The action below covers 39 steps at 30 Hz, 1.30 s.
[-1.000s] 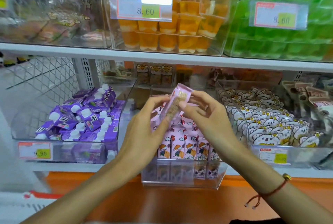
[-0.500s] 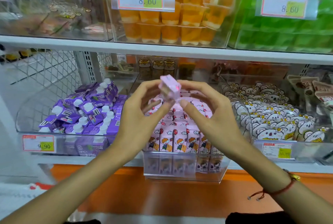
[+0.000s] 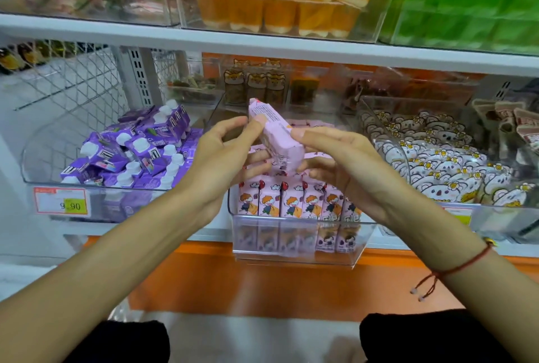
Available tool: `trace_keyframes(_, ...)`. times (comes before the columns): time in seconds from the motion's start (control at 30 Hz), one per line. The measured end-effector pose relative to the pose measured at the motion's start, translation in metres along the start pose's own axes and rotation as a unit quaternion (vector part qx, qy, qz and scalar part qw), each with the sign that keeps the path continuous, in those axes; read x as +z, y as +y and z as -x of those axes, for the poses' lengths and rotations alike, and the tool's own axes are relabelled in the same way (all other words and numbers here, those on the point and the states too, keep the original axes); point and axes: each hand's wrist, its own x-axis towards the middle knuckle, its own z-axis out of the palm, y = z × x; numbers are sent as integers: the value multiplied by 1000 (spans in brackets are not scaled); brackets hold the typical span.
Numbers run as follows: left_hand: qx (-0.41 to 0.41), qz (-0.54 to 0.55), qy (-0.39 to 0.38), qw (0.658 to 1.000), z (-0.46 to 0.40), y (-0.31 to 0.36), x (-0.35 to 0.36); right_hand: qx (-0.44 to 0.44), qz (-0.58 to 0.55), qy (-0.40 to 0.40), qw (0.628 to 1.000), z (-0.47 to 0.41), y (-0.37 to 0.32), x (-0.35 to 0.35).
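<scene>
Pink carton (image 3: 275, 136) hangs tilted in the air between both hands, just above the clear bin (image 3: 291, 257) of matching cartons (image 3: 294, 202) on the lower shelf (image 3: 70, 230). Its far end points up and away and its near end sits low.

From where I stand, it looks as if it is being turned for a look or lined up to join the row. To do that well, I would turn it slowly with the fingertips alone, one hand acting as pivot while the other walks it round. I would also hold it over the bin, so that a slip lands among its fellows and not on the floor. If it is to go in, it should come upright with the picture side to the front like the rest. Then it can be lowered into a gap without knocking the front row.

The left hand (image 3: 215, 158) has a light grip. Its thumb presses on the upper face near the far end, and its fingers curl underneath, partly hidden by the carton. The right hand (image 3: 350, 167) pinches the near end, forefinger against the right side and thumb below. Its other fingers are loosely bent, and I cannot see them touching anything.
</scene>
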Motion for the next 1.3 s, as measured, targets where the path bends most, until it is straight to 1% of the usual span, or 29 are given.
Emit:
trace_keyframes(0.1,9,0,-10,1000,-1,0,-1,-3,7,6,1000,0,1,0)
trace_keyframes(0.2,25,0,-38,999,-1,-1,-1,-20,48,4,999,0,3,0)
trace_keyframes(0.27,52,-25,-50,997,-1,-2,-2,-61,108,18,992,2,4,2)
trace_keyframes(0.37,96,-80,-47,991,-6,-2,-5,-179,237,67,952,4,5,3)
trace_keyframes(0.43,111,-94,-45,988,-7,-1,-8,-223,263,78,935,4,6,3)
trace_keyframes(0.57,134,-80,-62,986,-4,-2,-8,-244,274,86,926,2,9,1)
trace_keyframes(0.67,170,-93,-36,980,-5,-1,-8,-257,288,82,919,0,10,-1)
trace_keyframes(0.73,207,-97,0,974,-8,2,-11,-268,324,69,905,-4,13,-1)
trace_keyframes(0.83,275,-98,60,955,-14,7,-19,-254,391,79,881,-18,19,-1)
trace_keyframes(0.9,309,-101,93,941,-18,9,-24,-222,431,86,871,-36,22,-3)
trace_keyframes(0.97,323,-102,109,935,-21,9,-26,-167,461,54,870,-58,25,-3)
trace_keyframes(1.03,325,-98,107,934,-21,7,-26,-126,500,8,857,-81,30,2)
trace_keyframes(1.13,323,-98,105,936,-23,6,-27,-118,553,-26,825,-111,37,12)
trace_keyframes(1.17,321,-98,106,936,-24,6,-28,-115,580,-31,806,-120,40,15)
trace_keyframes(1.27,318,-99,104,937,-26,4,-30,-74,689,-44,719,-142,46,20)
trace_keyframes(1.3,318,-103,101,937,-27,3,-32,-54,704,-57,706,-146,46,20)
